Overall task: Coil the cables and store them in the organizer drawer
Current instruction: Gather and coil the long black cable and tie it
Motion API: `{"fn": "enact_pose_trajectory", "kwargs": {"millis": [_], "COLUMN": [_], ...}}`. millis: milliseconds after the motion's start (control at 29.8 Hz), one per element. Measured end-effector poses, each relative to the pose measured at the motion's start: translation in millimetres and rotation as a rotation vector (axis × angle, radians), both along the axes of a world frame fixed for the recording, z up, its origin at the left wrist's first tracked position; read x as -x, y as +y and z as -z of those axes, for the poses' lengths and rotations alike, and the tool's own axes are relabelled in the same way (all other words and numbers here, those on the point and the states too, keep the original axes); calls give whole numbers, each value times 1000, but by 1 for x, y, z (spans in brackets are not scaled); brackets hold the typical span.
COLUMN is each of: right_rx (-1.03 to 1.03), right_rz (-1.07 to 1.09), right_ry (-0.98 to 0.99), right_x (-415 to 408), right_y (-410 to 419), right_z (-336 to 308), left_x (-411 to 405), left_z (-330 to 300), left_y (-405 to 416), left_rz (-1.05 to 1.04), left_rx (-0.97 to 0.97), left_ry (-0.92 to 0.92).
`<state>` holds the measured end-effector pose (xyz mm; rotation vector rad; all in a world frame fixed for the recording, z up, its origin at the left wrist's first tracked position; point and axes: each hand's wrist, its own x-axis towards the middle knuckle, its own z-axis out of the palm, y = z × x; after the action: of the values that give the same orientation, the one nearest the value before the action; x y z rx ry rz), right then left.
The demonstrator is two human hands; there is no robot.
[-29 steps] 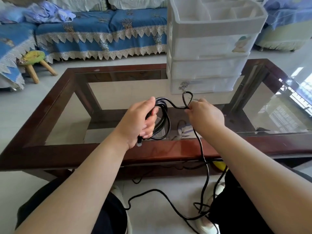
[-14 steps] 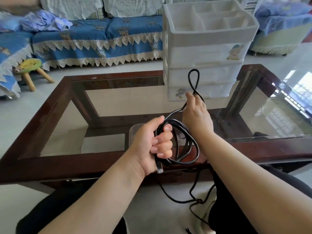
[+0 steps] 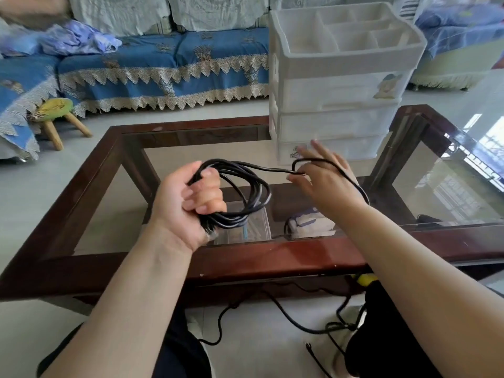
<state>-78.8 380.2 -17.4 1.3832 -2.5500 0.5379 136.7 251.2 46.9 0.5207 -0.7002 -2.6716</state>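
My left hand [image 3: 191, 205] grips a coil of black cable [image 3: 253, 195] of several loops above the near part of the glass table, with a plug end sticking out below the fist. From the coil the cable runs right to my right hand [image 3: 324, 184]. There it bends in a small loop and lies across the spread, straight fingers and the back of the hand, then drops past the wrist to the floor. The white organizer [image 3: 335, 124], with three closed drawers and an open divided tray on top, stands on the table just beyond my right hand.
The glass table has a dark wooden frame [image 3: 272, 257]. A clear box [image 3: 245, 227] and a white-and-blue item [image 3: 311, 223] lie under the glass. Slack cable [image 3: 300, 323] trails on the floor between my knees. A blue sofa and a small stool [image 3: 54, 115] stand behind.
My right hand has dropped from holding a raised loop and spread its fingers, with the cable now lying over it. My left hand has lifted and tilted the coil.
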Motion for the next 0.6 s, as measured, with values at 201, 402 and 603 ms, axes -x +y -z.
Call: {"fn": "enact_pose_trajectory", "kwargs": {"millis": [201,402,603], "right_rx": [-117,457,523], "right_rz": [-87,-327,-210], "right_ry": [-292,-862,-481], "right_x": [-20,-53,-52], "right_y": [18,19,8], "right_z": [-5,-7,-8], "left_x": [-27,-19,-3], "left_z": [-11,-5,11], "left_y": [-37,-24,-3], "left_rz": [-146,-89,-22], "left_rx": [-24,36,39], "left_ry": [84,-34,-159]}}
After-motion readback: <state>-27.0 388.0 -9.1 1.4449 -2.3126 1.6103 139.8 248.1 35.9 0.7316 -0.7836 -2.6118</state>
